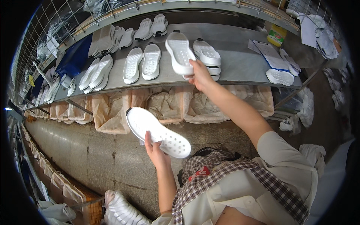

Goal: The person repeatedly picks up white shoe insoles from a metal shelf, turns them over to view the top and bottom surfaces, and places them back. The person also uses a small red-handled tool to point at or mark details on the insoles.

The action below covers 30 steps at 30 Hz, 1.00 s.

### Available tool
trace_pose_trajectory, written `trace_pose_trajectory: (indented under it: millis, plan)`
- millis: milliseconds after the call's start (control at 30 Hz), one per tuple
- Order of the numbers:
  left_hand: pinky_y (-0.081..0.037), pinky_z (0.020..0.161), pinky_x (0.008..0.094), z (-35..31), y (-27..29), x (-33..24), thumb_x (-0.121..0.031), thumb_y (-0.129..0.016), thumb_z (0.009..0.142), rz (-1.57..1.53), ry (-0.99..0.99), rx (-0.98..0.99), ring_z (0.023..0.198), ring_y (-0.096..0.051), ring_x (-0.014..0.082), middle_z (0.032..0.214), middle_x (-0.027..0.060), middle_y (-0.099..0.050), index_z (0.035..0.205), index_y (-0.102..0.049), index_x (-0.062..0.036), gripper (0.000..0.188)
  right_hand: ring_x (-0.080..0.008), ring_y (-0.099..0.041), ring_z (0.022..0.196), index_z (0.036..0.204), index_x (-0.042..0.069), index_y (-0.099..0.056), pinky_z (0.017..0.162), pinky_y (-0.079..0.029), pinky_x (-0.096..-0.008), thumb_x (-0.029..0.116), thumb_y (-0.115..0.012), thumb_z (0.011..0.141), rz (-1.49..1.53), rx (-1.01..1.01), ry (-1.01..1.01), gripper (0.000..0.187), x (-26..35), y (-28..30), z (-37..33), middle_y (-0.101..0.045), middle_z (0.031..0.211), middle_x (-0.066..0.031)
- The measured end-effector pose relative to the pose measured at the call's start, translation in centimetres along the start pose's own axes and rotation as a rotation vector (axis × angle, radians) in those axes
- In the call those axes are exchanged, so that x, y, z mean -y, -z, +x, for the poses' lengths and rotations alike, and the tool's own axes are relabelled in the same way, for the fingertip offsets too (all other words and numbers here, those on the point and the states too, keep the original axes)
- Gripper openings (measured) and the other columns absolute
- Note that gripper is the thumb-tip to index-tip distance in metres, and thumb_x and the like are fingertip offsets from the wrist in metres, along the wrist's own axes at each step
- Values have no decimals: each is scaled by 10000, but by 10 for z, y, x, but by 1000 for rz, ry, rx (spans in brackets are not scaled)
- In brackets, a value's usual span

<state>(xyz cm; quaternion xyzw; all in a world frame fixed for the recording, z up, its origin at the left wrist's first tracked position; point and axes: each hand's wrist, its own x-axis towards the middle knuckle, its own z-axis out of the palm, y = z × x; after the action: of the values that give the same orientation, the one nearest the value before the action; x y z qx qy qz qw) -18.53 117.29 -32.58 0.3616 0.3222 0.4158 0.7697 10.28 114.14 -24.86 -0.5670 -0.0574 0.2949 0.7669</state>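
Observation:
In my left hand (156,150) is a white shoe sole (152,129) with a black tab at its far end and rows of round holes near the hand. It is held over the floor, in front of the bench. My right hand (200,75) reaches across to the bench and grips the near end of another white shoe sole (179,48). Just right of that sole sits a small stack of white soles (207,54), partly behind my hand. To the left, a pair of white soles (151,62) lies on the metal bench (240,48).
More soles (96,73) and a blue bin (75,56) occupy the bench's left part. At right lie a clipboard (270,54), a loose sole (280,77) and a yellow container (276,35). Cloth-lined baskets (165,103) stand below the bench. Wrapped white soles (122,210) are at lower left.

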Motion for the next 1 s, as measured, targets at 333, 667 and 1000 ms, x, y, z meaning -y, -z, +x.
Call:
trace_pose_trajectory:
  millis: [333,667,1000]
  plan:
    - [-422,957,377,-12,-5,-18,90,-540,807,-149,-138,35,1203,-442,274,1369,214,-341,1439,6,-156,871,-159,-497,658,938,65,-549,510,-416,-275,295,-694,805,199,-370,26,303,6,1,64,-517,780,-56]
    - [-379,1011,381,-20,-37,-47,97,-624,744,-190,-284,159,1249,-389,261,1382,176,-324,1416,-97,-26,863,-209,-429,1198,1406,18,-221,968,-401,-367,254,-562,896,-382,793,-143,658,-40,3,-133,-430,1316,-135]
    - [-403,993,375,-28,-56,-61,62,-610,792,-247,-220,472,1221,-445,251,1367,188,-380,1406,-225,-20,730,-154,-504,1132,1380,14,-304,951,-416,-307,63,-469,920,-90,699,-166,492,-31,4,-177,-497,1262,-90]
